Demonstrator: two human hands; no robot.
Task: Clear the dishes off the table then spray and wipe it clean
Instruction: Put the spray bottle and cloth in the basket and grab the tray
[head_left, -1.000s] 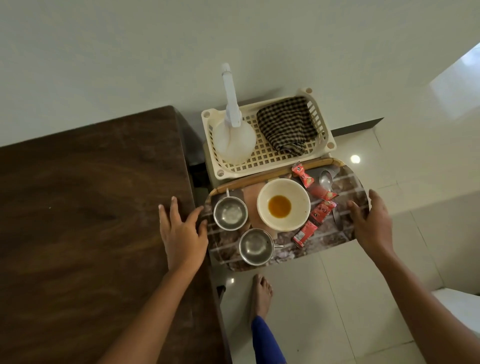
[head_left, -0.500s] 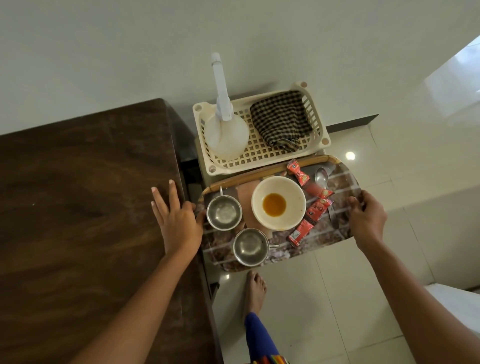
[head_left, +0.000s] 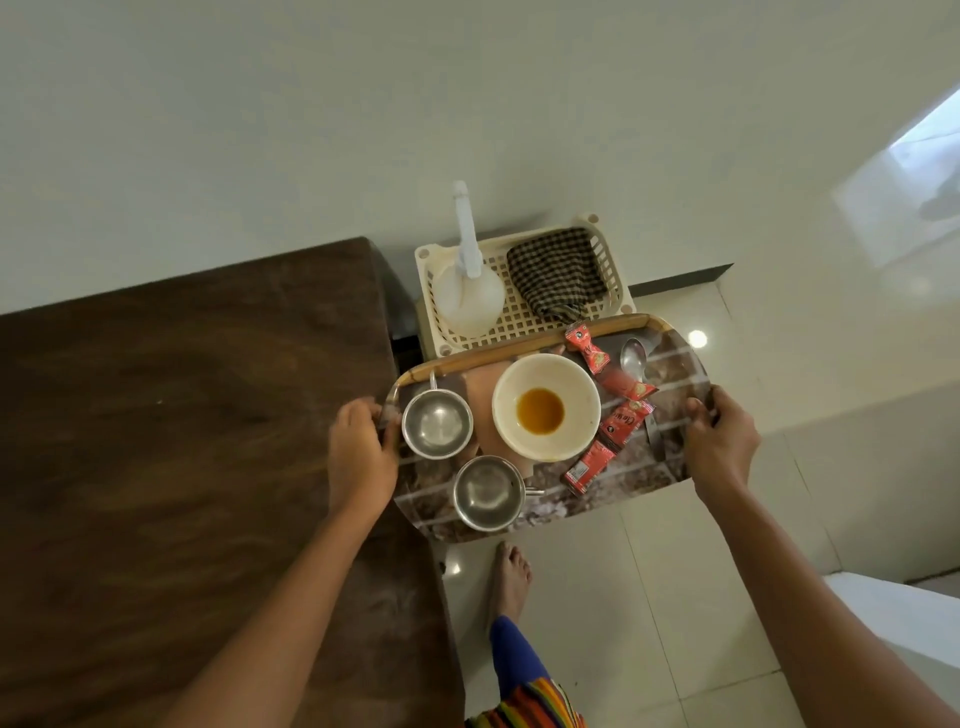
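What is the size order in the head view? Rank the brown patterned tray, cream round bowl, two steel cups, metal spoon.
1. brown patterned tray
2. cream round bowl
3. far steel cup and near steel cup: alike, tied
4. metal spoon

A home dining area, dark wooden tabletop (head_left: 182, 415) against a plain pale wall, glossy tiled floor (head_left: 623, 597), bare foot (head_left: 511, 577), tray (head_left: 670, 470) of used dishes, steel cups (head_left: 437, 423), soiled bowl (head_left: 545, 408), plastic basket (head_left: 618, 291) with checked cloth (head_left: 558, 270) and spray bottle (head_left: 470, 291)
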